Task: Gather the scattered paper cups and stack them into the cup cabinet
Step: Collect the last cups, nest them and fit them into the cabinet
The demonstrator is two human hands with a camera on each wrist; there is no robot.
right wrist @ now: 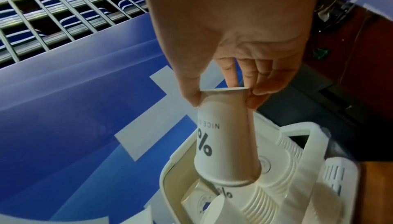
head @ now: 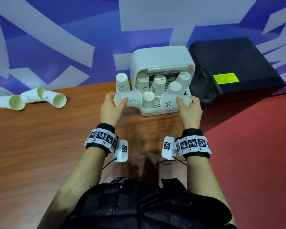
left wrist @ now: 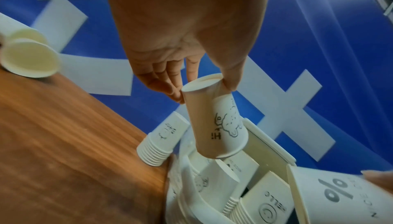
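The white cup cabinet point(head: 162, 57) stands open on the wooden table, with several stacks of inverted paper cups point(head: 158, 85) inside. My left hand point(head: 111, 108) grips a bear-print cup point(head: 130, 100) by its base, held sideways at the cabinet's left front; the left wrist view shows that cup point(left wrist: 214, 125) over the stacks. My right hand point(head: 188, 109) pinches the base of a "%" cup point(head: 170, 103) at the cabinet's right front, and the right wrist view shows this cup point(right wrist: 225, 145) mouth-down over a stack. A cup stack point(head: 122, 83) stands left of the cabinet.
Three loose cups point(head: 31, 99) lie on their sides at the table's far left. A black box point(head: 234, 68) with a yellow label sits right of the cabinet. A blue and white wall runs behind the table point(head: 40, 138); red floor lies to the right.
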